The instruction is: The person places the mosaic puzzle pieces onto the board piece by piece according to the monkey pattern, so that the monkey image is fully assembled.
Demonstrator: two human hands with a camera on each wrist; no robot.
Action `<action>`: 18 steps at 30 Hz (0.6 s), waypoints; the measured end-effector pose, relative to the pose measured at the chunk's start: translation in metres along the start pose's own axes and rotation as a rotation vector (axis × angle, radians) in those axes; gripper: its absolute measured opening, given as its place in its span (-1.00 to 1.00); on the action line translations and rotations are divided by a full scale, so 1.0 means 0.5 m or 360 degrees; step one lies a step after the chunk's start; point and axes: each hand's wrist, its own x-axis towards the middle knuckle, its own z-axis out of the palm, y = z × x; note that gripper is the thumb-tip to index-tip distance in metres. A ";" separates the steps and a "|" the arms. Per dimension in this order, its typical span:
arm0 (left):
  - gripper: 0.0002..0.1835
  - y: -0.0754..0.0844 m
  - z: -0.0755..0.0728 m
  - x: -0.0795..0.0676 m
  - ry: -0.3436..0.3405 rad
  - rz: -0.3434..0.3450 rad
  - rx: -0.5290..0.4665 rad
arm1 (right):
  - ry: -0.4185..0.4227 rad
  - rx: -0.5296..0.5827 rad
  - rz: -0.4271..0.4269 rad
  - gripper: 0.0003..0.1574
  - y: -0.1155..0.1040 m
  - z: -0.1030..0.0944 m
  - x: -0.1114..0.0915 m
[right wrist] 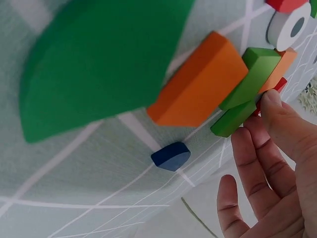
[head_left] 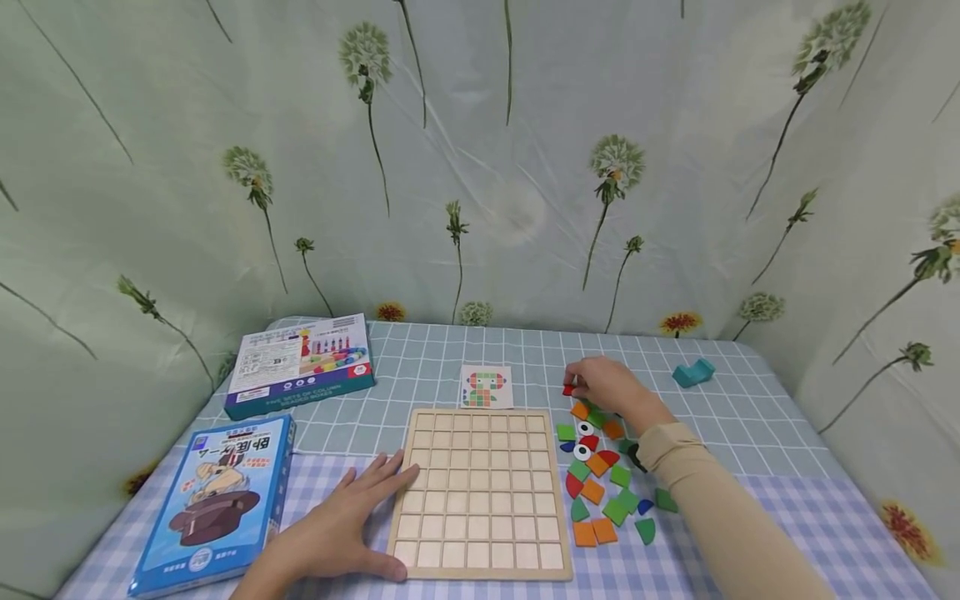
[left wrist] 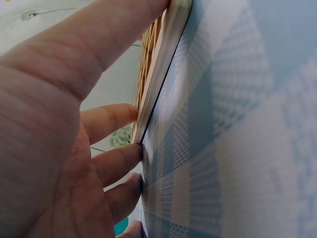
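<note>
A wooden grid board (head_left: 480, 498) lies on the cloth, with bare square cells. My left hand (head_left: 341, 521) rests at its left edge, fingers spread; in the left wrist view the thumb and fingertips of that hand (left wrist: 64, 114) touch the board's side (left wrist: 158, 74). Beyond the heap of pieces, my right hand (head_left: 611, 387) pinches a small red piece (head_left: 568, 390) between thumb and fingers. The right wrist view shows this red piece (right wrist: 281, 85) partly hidden behind the thumb, close to green blocks (right wrist: 252, 74). A picture card (head_left: 487, 387) with a coloured figure lies just behind the board.
Right of the board spread orange squares (head_left: 585, 534), green pieces (head_left: 615, 510), and round eye pieces (head_left: 582, 452). A teal curved block (head_left: 693, 372) sits at the back right. On the left lie a blue game box (head_left: 217, 500) and a bead-set box (head_left: 300, 365).
</note>
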 end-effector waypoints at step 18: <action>0.27 -0.001 0.001 -0.003 0.0009 0.0032 0.0013 | 0.0029 0.0216 0.0131 -0.74 0.006 0.001 0.002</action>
